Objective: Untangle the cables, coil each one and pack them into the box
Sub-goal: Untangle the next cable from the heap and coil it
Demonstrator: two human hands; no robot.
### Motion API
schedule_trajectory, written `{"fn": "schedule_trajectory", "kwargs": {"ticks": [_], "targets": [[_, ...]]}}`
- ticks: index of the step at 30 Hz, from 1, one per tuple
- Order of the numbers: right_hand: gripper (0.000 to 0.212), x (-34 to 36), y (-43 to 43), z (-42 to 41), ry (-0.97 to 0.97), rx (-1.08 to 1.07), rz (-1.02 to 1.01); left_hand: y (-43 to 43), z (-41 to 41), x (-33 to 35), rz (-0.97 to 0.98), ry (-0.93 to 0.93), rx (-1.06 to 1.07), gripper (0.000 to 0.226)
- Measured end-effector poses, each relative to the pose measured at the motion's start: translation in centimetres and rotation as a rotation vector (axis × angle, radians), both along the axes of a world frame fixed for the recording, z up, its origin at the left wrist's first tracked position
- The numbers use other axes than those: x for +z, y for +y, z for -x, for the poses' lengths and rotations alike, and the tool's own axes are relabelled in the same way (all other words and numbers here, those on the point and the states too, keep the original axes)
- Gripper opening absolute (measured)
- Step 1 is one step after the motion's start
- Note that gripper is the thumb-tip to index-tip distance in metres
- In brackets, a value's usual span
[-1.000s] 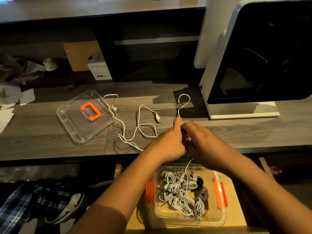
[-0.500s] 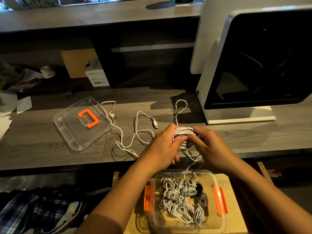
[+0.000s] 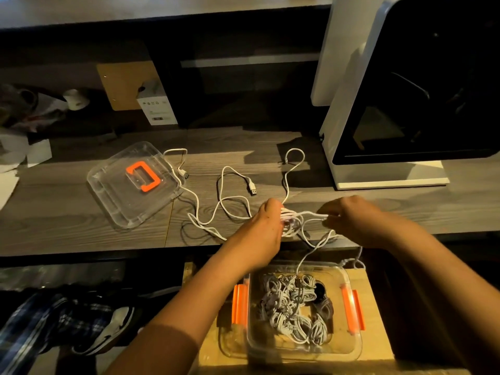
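Observation:
My left hand (image 3: 263,226) grips a small bundle of white cable loops (image 3: 290,221) at the desk's front edge. My right hand (image 3: 351,219) pinches a strand of the same cable and holds it stretched out to the right of the bundle. One end trails up the desk in a hook (image 3: 293,165); another strand drops into the clear box with orange clips (image 3: 349,345) below the desk, which holds several coiled grey-white cables (image 3: 292,307). A second white USB cable (image 3: 230,201) lies loose on the desk to the left.
The box's clear lid with an orange handle (image 3: 113,196) lies on the desk at left. A large white-framed machine (image 3: 392,169) stands at the right rear. A small white carton (image 3: 159,109) and papers sit at the back left. The box rests on a wooden stool (image 3: 376,320).
My hands were together on the coil; my right hand has moved right, pulling a strand out of the bundle, which now looks looser. My left hand stays on the loops.

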State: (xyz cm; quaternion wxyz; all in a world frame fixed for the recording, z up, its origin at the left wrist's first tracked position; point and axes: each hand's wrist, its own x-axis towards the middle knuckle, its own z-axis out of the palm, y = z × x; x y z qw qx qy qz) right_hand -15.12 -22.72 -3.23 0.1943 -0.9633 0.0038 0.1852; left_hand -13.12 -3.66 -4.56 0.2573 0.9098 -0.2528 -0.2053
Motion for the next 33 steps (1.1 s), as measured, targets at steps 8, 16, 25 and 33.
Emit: {"fn": "schedule_trajectory", "kwargs": {"ticks": [8,16,25,33], "targets": [[0.035,-0.1,4.0,-0.1,-0.144,0.087,-0.120,-2.1,0.8,0.4,0.060,-0.057,0.071,0.019],[0.014,-0.4,3.6,-0.1,-0.188,-0.026,-0.500,-0.3,0.0,0.0,0.374,0.053,0.156,0.016],[0.025,-1.6,4.4,0.7,-0.284,0.100,-0.328,-0.1,0.2,0.0,0.101,-0.056,0.096,0.008],[0.017,-0.8,3.0,0.0,-0.095,0.164,-0.422,0.4,0.2,-1.7,0.247,0.295,0.067,0.007]]}}
